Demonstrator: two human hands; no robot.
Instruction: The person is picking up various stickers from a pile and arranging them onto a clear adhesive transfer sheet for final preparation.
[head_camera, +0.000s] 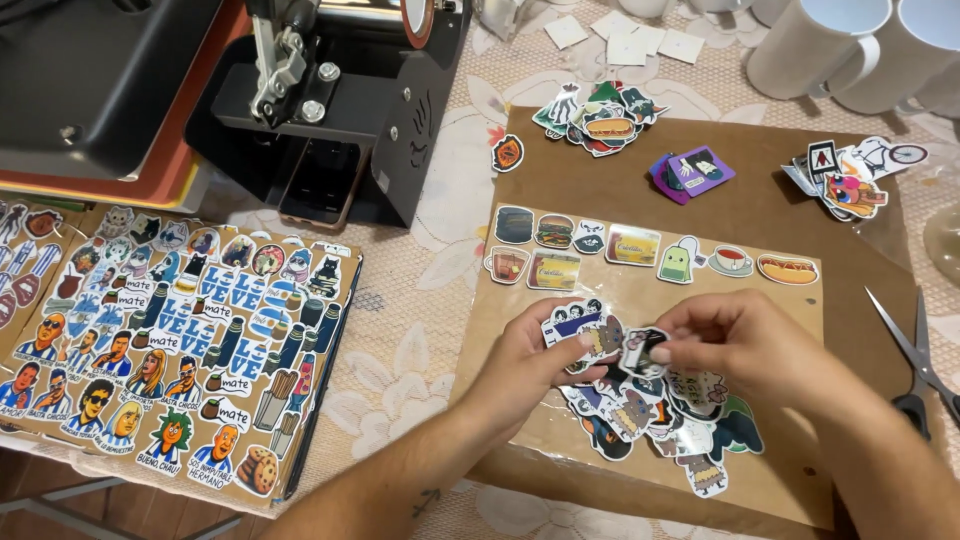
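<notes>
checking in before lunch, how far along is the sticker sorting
Done, it seems: ten food and drink stickers lie in two rows on the clear sheet. In hand: the left hand holds a small stack while the right hand takes one sticker. Left: the loose heap under the hands, plus three piles on the board's far edge.

The bench (440, 215) wears a pale flowered cloth. Directly under each grip lies a brown board (700, 200). Well to the left of them rests a black-edged board (330, 400) covered in stickers; beyond it, up and left, stands a black press machine (340, 110). Far above and right stand white mugs (830, 45), with small white paper squares (630, 40) left of them.
</notes>
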